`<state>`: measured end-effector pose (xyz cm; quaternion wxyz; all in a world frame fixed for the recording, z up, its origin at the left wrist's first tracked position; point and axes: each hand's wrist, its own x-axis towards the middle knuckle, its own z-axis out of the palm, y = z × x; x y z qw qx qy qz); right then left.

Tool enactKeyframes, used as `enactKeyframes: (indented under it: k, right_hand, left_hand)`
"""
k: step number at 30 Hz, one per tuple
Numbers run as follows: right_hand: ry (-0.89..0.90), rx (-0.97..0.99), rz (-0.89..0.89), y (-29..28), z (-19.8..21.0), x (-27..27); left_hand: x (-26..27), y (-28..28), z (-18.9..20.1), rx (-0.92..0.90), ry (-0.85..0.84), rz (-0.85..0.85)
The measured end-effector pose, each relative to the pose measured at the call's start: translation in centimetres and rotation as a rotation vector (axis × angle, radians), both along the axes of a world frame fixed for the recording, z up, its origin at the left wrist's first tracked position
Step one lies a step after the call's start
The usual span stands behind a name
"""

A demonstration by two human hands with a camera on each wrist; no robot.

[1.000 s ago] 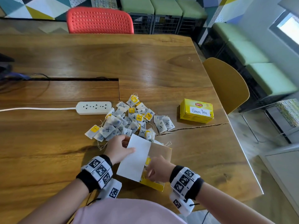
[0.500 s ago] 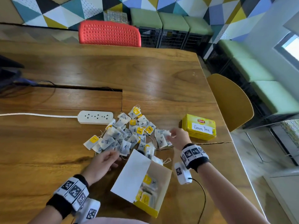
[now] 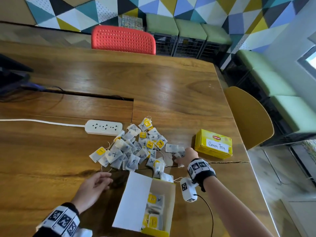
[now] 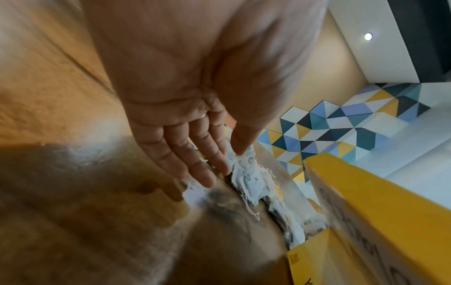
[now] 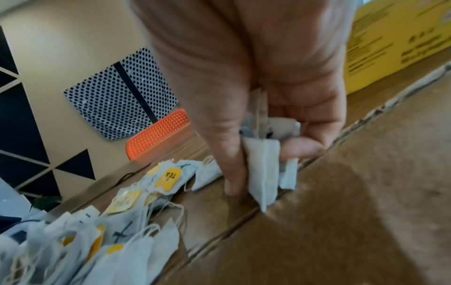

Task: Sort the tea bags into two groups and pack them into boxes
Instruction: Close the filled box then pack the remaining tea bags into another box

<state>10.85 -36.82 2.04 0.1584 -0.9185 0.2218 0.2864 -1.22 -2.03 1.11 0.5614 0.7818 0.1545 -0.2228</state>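
Step in hand: sorting, mid-way by the look of it. Right hand [image 3: 185, 155] is at the right edge of the loose tea bag pile [image 3: 135, 147], fingers curled round a small bunch of tea bags [image 5: 264, 164], thumb tip down on the wooden table [image 3: 171, 86]. Left hand [image 3: 93, 186] hovers near the pile's near-left side, fingers relaxed and slack, holding nothing.

Open box [image 3: 159, 207] sits nearest, white flap up, several bags w/ yellow tags already inside. Closed yellow box labelled "Green Tea" [image 3: 213, 144] lies right of the pile, just past the right hand.

Next, probably: carry the bunch to whichever box fits; the Green Tea box would need opening first.

Bags are thin, soft, crinkly paper squares w/ strings, some marked X; strings may snag. Boxes are stiff card. Table is glossy, w/ a crack running by the right hand.
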Motion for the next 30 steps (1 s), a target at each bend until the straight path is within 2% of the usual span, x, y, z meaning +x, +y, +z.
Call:
enactKeyframes:
  k: [3,4,7,8,10,12,13,17,20,23,26,28,30]
  right_hand:
    - [-0.021,0.07,0.004,-0.9,1.1,-0.8]
    - [-0.049,0.162,-0.021,-1.1,1.8,-1.2]
    - [-0.127,0.599,-0.199,-0.8,4.7,-2.9]
    - [-0.182,0.671,-0.211,-0.4,5.4,-3.6]
    - [-0.332,0.592,-0.065,0.7,6.3,-4.9]
    - [-0.434,0.337,0.184,2.5,7.0,-6.4]
    - [-0.504,0.269,0.279,3.7,7.4,-7.0]
    - [-0.85,0.416,0.531,7.1,7.6,-8.5]
    - [-0.96,0.501,0.559,8.1,7.6,-8.6]
    - [-1.028,0.564,0.56,8.9,7.9,-8.7]
    - [-0.994,0.598,0.504,9.1,8.2,-9.3]
    - [-0.84,0.62,0.434,8.7,8.7,-9.7]
    - [-0.61,0.688,0.377,7.9,9.3,-10.0]
  left_hand:
    - [0.8,-0.5,0.8,-0.025,-0.036,0.014]
    - [1.2,-0.6,1.3,-0.031,-0.043,0.01]
    - [2.2,-1.4,3.0,-0.064,-0.091,-0.002]
    - [2.5,-1.9,3.7,-0.067,-0.117,-0.018]
    - [3.1,-3.2,5.3,-0.054,-0.18,-0.073]
    - [3.6,-4.6,6.7,-0.07,-0.224,-0.101]
    - [3.7,-5.4,7.4,-0.091,-0.232,-0.118]
    - [4.1,-8.0,9.5,-0.221,-0.121,-0.183]
    - [4.0,-9.1,10.2,-0.334,0.006,-0.186]
    - [3.7,-9.1,10.1,-0.371,0.036,-0.118]
    - [3.6,-8.8,10.1,-0.423,0.065,-0.09]
    - [3.7,-8.7,10.2,-0.441,0.08,-0.089]
    - [3.7,-8.6,10.2,-0.444,0.087,-0.103]
